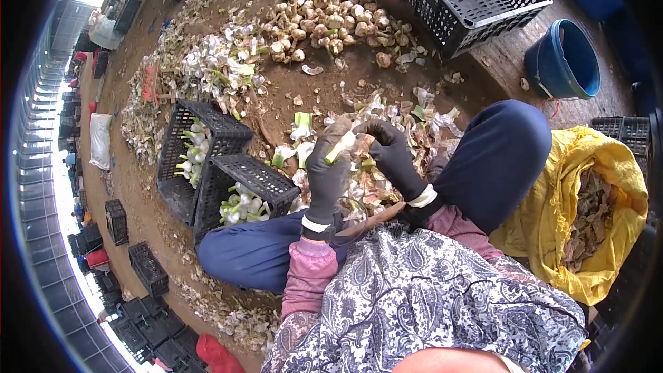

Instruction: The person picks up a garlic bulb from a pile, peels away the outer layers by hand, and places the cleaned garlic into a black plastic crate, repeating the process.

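Observation:
A garlic bulb with a short pale green stem (340,147) is between my hands, above a heap of peeled skins. My left hand (324,169), in a dark dusty glove, is closed around it with the stem pointing down and left. In a matching glove, my right hand (392,154) has its fingers bent and pinched against the bulb's other end. Loose garlic skins (376,183) and cut green stem pieces (302,126) lie on the ground under and ahead of the hands.
Two black crates of cleaned garlic (257,176) stand at left. Ahead lies a pile of untrimmed garlic (331,21). A black crate (476,0) and blue bucket (563,61) are at upper right; a yellow sack of skins (532,193) sits by my right knee.

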Demonstrator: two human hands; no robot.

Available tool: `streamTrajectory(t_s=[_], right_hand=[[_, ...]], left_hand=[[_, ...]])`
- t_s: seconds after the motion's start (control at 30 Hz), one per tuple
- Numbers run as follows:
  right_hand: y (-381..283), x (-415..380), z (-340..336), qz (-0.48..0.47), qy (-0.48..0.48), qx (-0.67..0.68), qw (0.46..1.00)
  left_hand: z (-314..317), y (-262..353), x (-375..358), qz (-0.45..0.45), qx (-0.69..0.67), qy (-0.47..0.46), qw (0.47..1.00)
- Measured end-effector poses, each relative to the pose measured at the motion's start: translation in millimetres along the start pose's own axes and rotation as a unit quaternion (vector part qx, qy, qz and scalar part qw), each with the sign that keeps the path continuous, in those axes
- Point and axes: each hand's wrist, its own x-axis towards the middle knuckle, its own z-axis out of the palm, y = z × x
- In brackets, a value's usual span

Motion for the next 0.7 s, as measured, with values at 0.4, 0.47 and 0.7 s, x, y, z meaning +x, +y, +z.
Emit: streamTrajectory(t_s=[0.4,0.47,0.7], right_hand=[[25,-7,-8,0.016,-0.043,-0.353,0.934],[3,-4,-4,0.015,-0.023,-0.348,0.937],[-28,19,-19,-0.113,0.14,-0.203,0.963]], left_hand=[[-163,61,-22,-0.058,0.719,0.02,0.692],[-160,57,-17,-0.072,0.733,-0.005,0.677],[5,-90,169,0.068,0.382,-0.155,0.908]])
